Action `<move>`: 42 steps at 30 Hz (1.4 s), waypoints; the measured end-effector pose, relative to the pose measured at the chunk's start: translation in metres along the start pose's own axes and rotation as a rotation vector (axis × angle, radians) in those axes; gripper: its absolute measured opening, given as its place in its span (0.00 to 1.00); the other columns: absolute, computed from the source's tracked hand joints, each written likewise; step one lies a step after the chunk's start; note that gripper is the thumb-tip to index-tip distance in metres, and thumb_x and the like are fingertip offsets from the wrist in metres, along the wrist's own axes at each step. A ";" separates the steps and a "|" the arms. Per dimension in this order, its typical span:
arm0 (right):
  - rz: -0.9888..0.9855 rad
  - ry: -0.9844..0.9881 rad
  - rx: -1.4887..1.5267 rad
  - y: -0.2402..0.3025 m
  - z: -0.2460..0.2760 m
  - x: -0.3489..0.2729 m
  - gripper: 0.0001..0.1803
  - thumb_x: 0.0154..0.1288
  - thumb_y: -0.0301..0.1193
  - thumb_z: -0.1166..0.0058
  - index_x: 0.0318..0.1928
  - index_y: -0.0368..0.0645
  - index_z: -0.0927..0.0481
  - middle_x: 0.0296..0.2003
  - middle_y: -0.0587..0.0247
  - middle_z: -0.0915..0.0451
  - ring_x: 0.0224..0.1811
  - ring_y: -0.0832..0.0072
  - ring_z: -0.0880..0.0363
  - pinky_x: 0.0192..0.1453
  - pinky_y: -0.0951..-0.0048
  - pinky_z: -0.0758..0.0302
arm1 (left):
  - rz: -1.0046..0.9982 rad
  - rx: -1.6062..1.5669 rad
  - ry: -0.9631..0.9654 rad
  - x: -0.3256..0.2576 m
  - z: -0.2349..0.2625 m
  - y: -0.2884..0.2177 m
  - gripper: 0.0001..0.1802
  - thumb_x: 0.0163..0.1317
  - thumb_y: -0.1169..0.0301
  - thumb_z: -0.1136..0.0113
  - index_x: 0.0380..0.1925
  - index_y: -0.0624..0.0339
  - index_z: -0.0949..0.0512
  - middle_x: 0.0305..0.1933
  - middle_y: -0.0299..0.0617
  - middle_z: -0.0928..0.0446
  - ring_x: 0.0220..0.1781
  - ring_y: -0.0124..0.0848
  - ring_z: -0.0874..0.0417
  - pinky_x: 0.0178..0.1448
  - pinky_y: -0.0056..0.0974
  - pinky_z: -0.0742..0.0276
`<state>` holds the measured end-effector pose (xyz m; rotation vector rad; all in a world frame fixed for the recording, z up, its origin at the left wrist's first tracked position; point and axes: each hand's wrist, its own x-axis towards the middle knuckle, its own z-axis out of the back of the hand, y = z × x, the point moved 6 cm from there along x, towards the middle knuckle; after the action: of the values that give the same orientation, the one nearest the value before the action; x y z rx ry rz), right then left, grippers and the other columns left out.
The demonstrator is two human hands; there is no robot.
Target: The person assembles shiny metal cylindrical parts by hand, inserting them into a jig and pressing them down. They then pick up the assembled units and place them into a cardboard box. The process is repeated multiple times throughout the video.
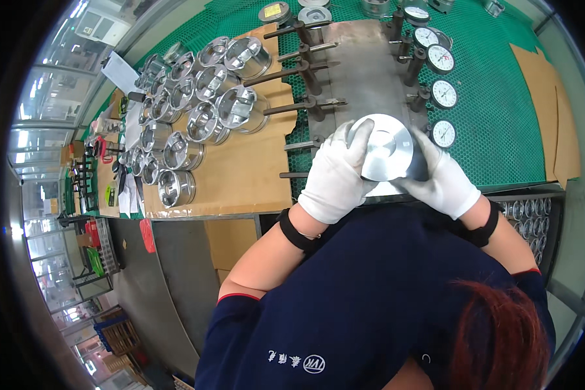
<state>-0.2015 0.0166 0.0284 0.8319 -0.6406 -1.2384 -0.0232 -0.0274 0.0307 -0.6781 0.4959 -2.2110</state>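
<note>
We hold a piston [391, 151] between our left grip [339, 164] and right grip [443, 181], by the front edge of the surface [513, 188]. Below the right grip, a rack [555, 227] holds shiny parts [528, 218]; leftward, pistons [242, 109] crowd cardboard [257, 172]; rightward, green mat [495, 117] spreads past dials [444, 95].

My gloves [337, 174] look like soft, matt cloth against the smooth, glossy metal piston [390, 148]. The base plate [361, 68] is dull, smudged metal, the cardboard sheet [244, 179] matt.
</note>
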 end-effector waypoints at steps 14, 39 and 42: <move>-0.536 0.141 0.650 -0.046 -0.034 -0.018 0.53 0.67 0.25 0.39 0.81 0.38 0.62 0.44 0.55 0.20 0.33 0.71 0.13 0.33 0.71 0.12 | -0.053 -0.151 -0.073 0.029 -0.008 0.007 0.51 0.45 0.70 0.21 0.70 0.62 0.39 0.64 0.63 0.30 0.64 0.61 0.27 0.66 0.54 0.25; -0.620 0.186 0.650 -0.049 -0.031 -0.020 0.54 0.65 0.31 0.35 0.80 0.33 0.57 0.40 0.59 0.19 0.41 0.77 0.16 0.45 0.77 0.18 | -0.081 -0.087 -0.226 0.025 -0.005 0.005 0.45 0.46 0.67 0.21 0.66 0.64 0.32 0.60 0.64 0.26 0.58 0.59 0.20 0.60 0.50 0.20; 0.001 -0.051 0.196 -0.017 -0.004 -0.010 0.50 0.62 0.29 0.33 0.77 0.32 0.49 0.50 0.47 0.18 0.51 0.62 0.14 0.57 0.65 0.19 | 0.222 -0.349 -0.007 0.029 0.006 0.004 0.31 0.52 0.66 0.26 0.56 0.66 0.25 0.51 0.59 0.20 0.49 0.50 0.15 0.57 0.44 0.19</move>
<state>-0.2099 0.0250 0.0128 0.9643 -0.8129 -1.2120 -0.0342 -0.0533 0.0421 -0.7688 0.9221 -1.9309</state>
